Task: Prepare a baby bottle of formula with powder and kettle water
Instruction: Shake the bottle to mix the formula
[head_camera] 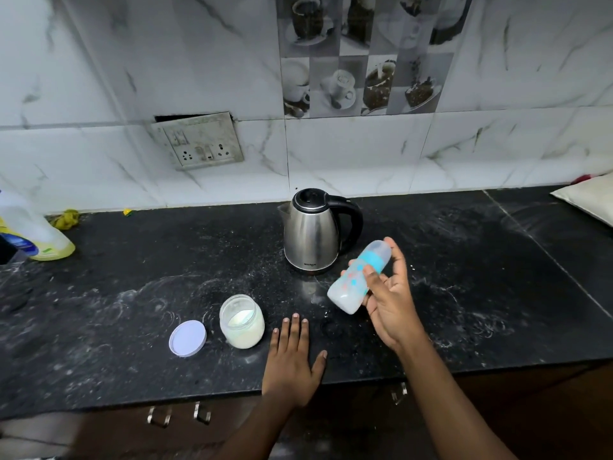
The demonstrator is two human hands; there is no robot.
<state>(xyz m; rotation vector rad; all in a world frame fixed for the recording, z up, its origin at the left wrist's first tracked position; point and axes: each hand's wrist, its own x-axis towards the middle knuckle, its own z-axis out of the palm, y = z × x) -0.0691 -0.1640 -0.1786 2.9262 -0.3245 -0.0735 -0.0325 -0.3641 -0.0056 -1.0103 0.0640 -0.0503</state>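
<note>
Right hand (391,303), right of centre in the frame, grips the baby bottle (355,280) with the fingers curled round its far side and the thumb across the blue collar. The bottle is tilted, its clear cap toward the upper right and its base toward the lower left, and it is held above the countertop (132,293) just in front of the kettle (313,234). Whitish liquid shows in the lower end of the bottle, whose body carries small blue and orange marks.

Below it, at lower centre, the left hand (293,363) lies palm down on the black countertop with its fingers straight and slightly spread, holding nothing. Just left of that hand stands an open jar (242,322) with pale powder inside, and its round white lid (187,337) lies flat on the counter just beside the jar, further left. The steel kettle with a black handle and closed black lid stands at centre, near the wall. White dusty smears streak the counter surface.

At the left edge are a yellowish plastic bottle (33,234) and a crumpled yellow cloth (66,219) against the wall. A grimy wall socket (199,141) sits tilted in the marble-pattern tiles at upper left, and picture tiles (361,54) of cups fill the upper centre. Metal cabinet handles (202,413) show under the counter edge.
</note>
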